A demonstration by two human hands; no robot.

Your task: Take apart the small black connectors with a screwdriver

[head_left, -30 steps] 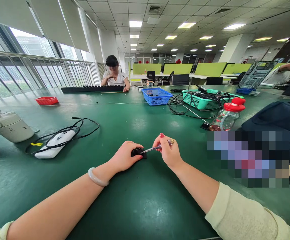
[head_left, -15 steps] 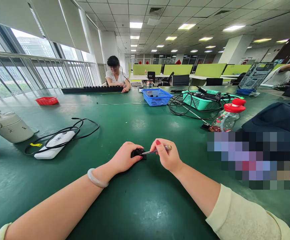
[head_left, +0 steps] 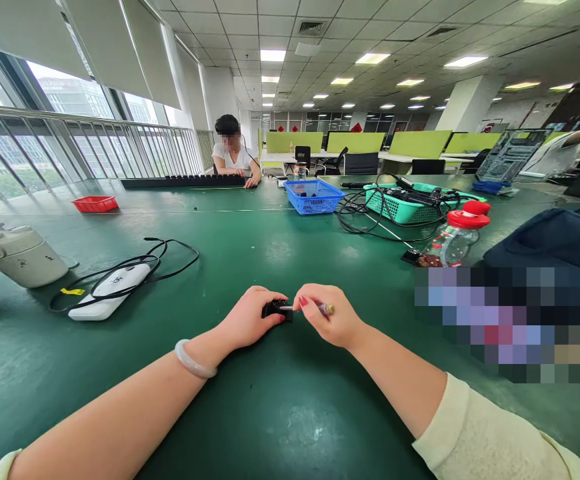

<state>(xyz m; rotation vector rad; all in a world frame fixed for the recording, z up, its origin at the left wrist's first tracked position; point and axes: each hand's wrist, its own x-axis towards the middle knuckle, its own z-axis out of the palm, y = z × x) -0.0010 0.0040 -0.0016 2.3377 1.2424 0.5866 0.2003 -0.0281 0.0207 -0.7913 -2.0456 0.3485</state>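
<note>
My left hand (head_left: 250, 317) is closed around a small black part (head_left: 276, 309) and presses it onto the green table (head_left: 280, 413). A pale bangle circles that wrist. My right hand (head_left: 331, 322) pinches a thin screwdriver (head_left: 320, 308) that lies nearly level, its tip against the black part and its brass-coloured end pointing right. Both hands meet near the middle of the table, close to me.
At left lie a white device with a black cable (head_left: 110, 288) and a pale kettle (head_left: 17, 255). Further back stand a red tray (head_left: 95, 203), a blue basket (head_left: 314, 194) and a teal basket with cables (head_left: 405, 200). A red-capped bottle (head_left: 453, 240) and dark bag (head_left: 555, 247) sit right. A person sits across.
My right hand has slid left toward the black part and lowered the screwdriver from a slant to nearly level. My left hand has stayed on the part.
</note>
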